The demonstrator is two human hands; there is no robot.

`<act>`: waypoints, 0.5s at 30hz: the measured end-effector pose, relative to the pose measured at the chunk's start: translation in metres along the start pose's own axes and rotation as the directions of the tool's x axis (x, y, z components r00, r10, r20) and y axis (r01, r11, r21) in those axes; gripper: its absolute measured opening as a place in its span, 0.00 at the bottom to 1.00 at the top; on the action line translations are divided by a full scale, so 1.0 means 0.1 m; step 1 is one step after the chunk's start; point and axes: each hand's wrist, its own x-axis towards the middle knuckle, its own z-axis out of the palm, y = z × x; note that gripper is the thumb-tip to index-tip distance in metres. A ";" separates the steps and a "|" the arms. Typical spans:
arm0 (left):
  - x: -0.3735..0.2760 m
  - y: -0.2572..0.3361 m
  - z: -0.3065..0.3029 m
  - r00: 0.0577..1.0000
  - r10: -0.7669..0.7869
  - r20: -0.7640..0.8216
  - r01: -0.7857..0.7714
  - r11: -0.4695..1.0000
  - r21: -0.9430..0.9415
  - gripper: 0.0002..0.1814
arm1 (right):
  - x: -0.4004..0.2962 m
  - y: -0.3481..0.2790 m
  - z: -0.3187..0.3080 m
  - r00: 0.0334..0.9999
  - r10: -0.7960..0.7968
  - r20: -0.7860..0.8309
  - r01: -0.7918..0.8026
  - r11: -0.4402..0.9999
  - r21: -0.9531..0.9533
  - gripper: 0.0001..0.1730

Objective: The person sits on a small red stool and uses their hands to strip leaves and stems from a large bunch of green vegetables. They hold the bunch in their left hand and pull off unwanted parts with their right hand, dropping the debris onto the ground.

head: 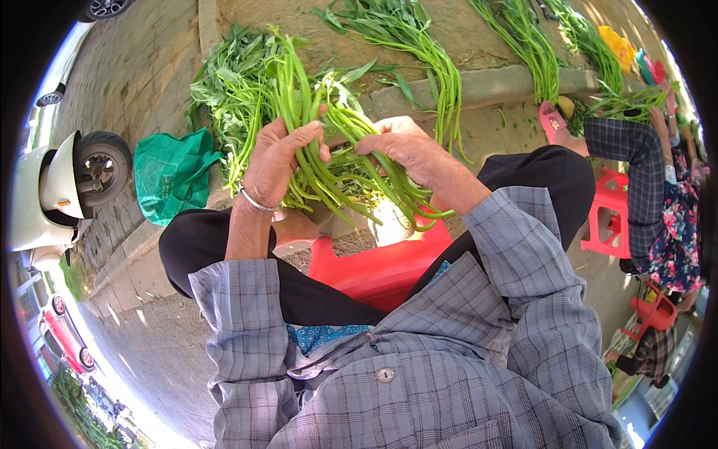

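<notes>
My left hand [283,154], with a silver bangle at the wrist, grips a bunch of green leafy-vegetable stems [291,90]. Their cut ends hang down toward me and the leafy tops point away. A second, looser bundle of long stems [348,123] is pinched between the thumb and fingers of my right hand [401,149]. Both bunches are raised in front of my knees, side by side. Behind my left hand a large heap of the same greens [230,84] lies at the kerb. Some stems beneath the hands are partly hidden.
I sit on a red plastic stool [381,269]. A green bag [174,177] and a scooter wheel [104,168] stand to the left. Sorted bundles [443,78] lie over the kerb [488,87]. On the right another person [645,168] sits handling greens, near a second red stool [608,216].
</notes>
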 end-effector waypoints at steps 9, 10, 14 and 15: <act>0.01 -0.08 0.09 0.998 -0.044 0.052 0.030 0.971 0.237 0.15 | 0.04 -0.09 -0.04 0.989 -0.136 -0.055 0.138 0.990 0.037 0.09; 0.01 -0.08 0.10 0.998 -0.053 0.045 0.041 0.972 0.229 0.15 | 0.03 -0.09 -0.05 0.990 -0.142 -0.012 0.142 0.989 0.040 0.08; 0.03 -0.13 0.14 0.999 -0.033 0.042 0.023 0.975 0.221 0.14 | 0.01 -0.08 0.00 0.974 -0.218 0.067 0.211 0.973 0.096 0.07; 0.04 -0.13 0.13 0.999 -0.013 0.047 0.002 0.974 0.226 0.13 | 0.00 -0.08 0.01 0.973 -0.224 0.056 0.219 0.973 0.078 0.07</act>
